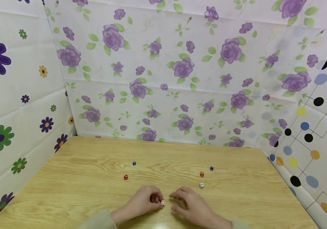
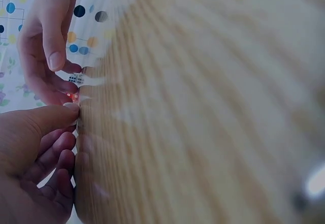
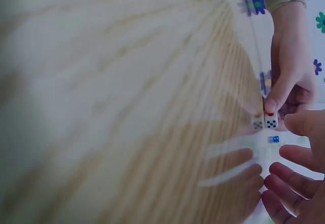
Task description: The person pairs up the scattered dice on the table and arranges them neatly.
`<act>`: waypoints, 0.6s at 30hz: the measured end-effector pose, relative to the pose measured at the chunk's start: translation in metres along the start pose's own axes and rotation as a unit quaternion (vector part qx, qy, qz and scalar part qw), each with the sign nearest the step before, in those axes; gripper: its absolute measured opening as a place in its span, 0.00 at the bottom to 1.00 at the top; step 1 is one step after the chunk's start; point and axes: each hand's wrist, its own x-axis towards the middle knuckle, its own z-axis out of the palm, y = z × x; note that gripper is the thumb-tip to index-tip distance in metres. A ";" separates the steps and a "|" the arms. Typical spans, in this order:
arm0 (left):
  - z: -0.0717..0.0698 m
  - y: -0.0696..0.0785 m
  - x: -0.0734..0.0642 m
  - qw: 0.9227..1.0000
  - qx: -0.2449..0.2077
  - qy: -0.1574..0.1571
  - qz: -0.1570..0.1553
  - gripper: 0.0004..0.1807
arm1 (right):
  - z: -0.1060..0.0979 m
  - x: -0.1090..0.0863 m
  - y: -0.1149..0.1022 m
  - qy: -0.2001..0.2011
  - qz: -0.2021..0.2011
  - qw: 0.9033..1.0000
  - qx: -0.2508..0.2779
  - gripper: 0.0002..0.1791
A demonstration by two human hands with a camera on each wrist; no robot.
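Between thumb and fingertips, my left hand (image 1: 145, 201) pinches a white die (image 1: 163, 202) low over the wooden table (image 1: 80, 203). In the right wrist view, several black pips show on one side of that white die (image 3: 271, 122). My right hand (image 1: 191, 205) is just right of it, its fingers loosely bent and apart, holding nothing. A second white die (image 1: 202, 185) lies beyond the right hand. Near it are a red die (image 1: 202, 174) and, a little farther back, a blue die (image 1: 211, 168). The left wrist view hides the pinched die mostly behind the thumb.
Farther left on the table lie another red die (image 1: 126, 177) and another blue die (image 1: 134, 163). A cloth with purple roses (image 1: 157, 105) hangs along the back edge. Patterned sheets flank it, flowered on the left (image 1: 31, 133) and dotted on the right (image 1: 309, 165).
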 end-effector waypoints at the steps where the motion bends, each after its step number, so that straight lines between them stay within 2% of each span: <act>1: 0.000 0.000 0.000 1.000 0.001 0.001 0.000 0.06 | 0.001 0.000 -0.001 -0.002 0.000 1.000 -0.003 0.17; 7: 0.001 0.004 -0.002 1.000 -0.015 -0.006 -0.008 0.05 | 0.005 0.002 -0.004 -0.010 0.002 1.000 -0.014 0.16; 18: 0.003 0.009 -0.004 1.000 -0.024 -0.011 -0.016 0.06 | 0.013 0.007 -0.009 -0.018 0.018 0.999 0.021 0.11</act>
